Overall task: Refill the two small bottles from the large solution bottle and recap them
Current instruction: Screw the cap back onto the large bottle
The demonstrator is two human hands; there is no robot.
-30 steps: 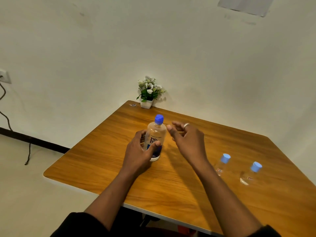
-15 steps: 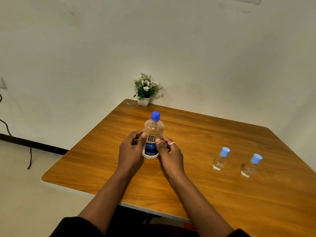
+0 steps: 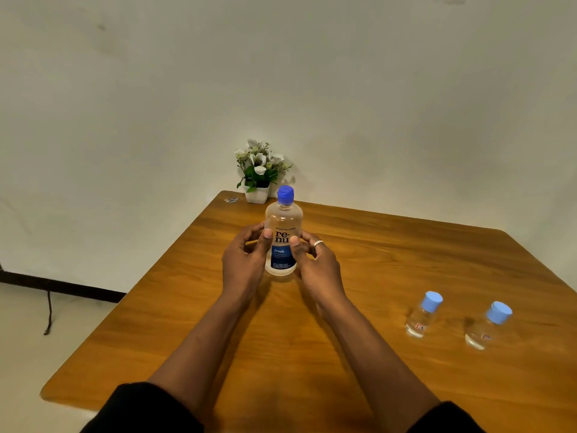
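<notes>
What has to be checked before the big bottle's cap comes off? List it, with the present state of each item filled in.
1. Large clear plastic solution bottle upright: ok.
2. Grip: left hand and right hand both hold its sides: ok.
3. Its dark blue cap removed: not ok, it is on.
4. Left small clear bottle opened: not ok, its left light blue cap is on.
5. Right small clear bottle opened: not ok, its right light blue cap is on.
6. Liquid level in the large bottle: cannot tell.
</notes>
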